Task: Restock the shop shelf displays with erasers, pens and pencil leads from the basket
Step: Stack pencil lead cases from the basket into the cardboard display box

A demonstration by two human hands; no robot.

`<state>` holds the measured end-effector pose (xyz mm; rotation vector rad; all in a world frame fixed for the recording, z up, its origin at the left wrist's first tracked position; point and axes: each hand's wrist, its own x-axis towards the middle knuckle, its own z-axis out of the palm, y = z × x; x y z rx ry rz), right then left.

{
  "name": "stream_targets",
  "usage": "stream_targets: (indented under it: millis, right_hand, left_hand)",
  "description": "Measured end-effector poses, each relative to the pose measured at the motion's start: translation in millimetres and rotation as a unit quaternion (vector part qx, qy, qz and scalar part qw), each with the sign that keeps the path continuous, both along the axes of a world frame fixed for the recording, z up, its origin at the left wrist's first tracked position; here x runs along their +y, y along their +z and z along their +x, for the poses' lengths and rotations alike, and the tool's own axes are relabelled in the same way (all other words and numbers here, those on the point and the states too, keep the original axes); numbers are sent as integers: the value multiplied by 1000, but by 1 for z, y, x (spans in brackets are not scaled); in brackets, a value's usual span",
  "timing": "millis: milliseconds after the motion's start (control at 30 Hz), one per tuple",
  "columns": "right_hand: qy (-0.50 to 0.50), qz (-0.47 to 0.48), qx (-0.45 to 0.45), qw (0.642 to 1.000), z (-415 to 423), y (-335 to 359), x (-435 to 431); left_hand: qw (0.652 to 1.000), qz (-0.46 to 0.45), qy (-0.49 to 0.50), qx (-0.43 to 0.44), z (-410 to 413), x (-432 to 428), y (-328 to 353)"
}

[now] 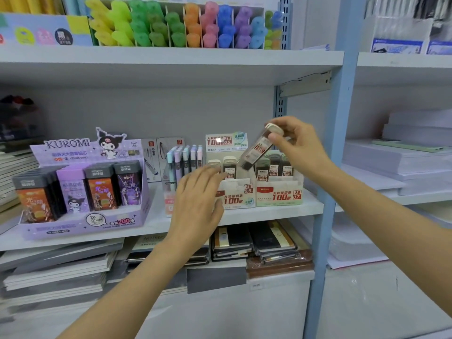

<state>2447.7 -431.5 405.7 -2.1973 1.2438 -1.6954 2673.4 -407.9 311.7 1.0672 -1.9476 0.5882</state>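
The right hand [301,145] grips a pencil lead case [256,152] between thumb and fingers at its pale cap end. The case is tilted, cap up and to the right, with its lower end over the gap between two display boxes on the middle shelf [269,212]. It sits above the rows of like cases standing in the 0.7 display box [278,195] and just right of the 0.5 display box [236,195]; contact with either box cannot be confirmed. The left hand [198,200] is released, fingers extended and lightly spread, holding nothing, positioned in front of the 0.5 display box's left side. A purple Kuromi display box [85,192] stands well apart to the left on the same shelf.
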Motion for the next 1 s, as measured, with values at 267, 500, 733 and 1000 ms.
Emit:
stream_targets:
  millis: [267,500,733,1000]
  right_hand:
    - [-95,-34,86,991,18,-6,-42]
    - [-106,-2,177,979,35,-25,-69]
    - [-100,60,222,968,35,-29,-76]
    - [-129,-24,208,969,37,-38,-59]
  left_hand:
    - [976,76,142,-145,5,-21,-18]
    - [979,73,129,-141,5,-19,-15]
    - [978,62,135,-149,6,-22,-17]
    - [989,32,76,-124,13,-13,-21]
